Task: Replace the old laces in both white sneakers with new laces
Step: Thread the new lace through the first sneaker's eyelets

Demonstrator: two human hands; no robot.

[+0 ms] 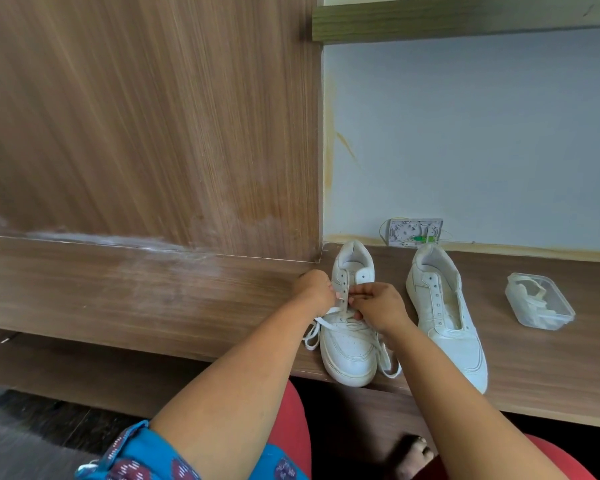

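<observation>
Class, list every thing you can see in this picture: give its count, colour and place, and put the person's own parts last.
sneakers: 2, white, on the shelf; left one partly laced, right one without laces
lace: 1, white, in the left sneaker, ends trailing on both sides
box: 1, clear plastic, right of the sneakers, white laces inside
shelf: 1, brown wood
wall plate: 1, white, on the wall behind the sneakers
left hand: 1, at the eyelets
right hand: 1, grip pinching the lace
</observation>
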